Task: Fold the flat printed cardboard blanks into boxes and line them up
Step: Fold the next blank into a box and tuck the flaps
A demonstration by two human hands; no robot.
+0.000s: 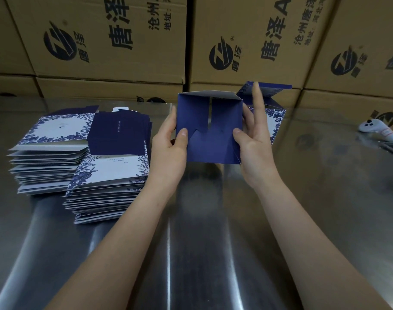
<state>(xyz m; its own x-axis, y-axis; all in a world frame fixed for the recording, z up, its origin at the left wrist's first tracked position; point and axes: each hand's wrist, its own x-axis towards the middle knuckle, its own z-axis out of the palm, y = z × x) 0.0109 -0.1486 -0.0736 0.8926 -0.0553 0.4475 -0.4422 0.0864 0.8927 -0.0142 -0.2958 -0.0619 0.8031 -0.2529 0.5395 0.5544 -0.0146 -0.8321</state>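
One box (211, 139) is up over the bench (191, 231), our left hand (168, 142) and right hand (253, 151) pinching its sides, bottom flaps half tucked, so we reckon next we press them locked, then line it up.

A shiny steel table (191, 253) carries streaks of reflected light; brown printed cartons (124, 63) are stacked behind it from 10 to 2 o'clock.

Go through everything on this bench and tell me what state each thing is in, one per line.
box in hand: opened up, end flaps folded in, held up
left hand: grips its left edge
right hand: grips its right edge, index finger raised
flat blanks: unfolded, in two stacks
finished box: upright, lid flap open
white controller: lying idle
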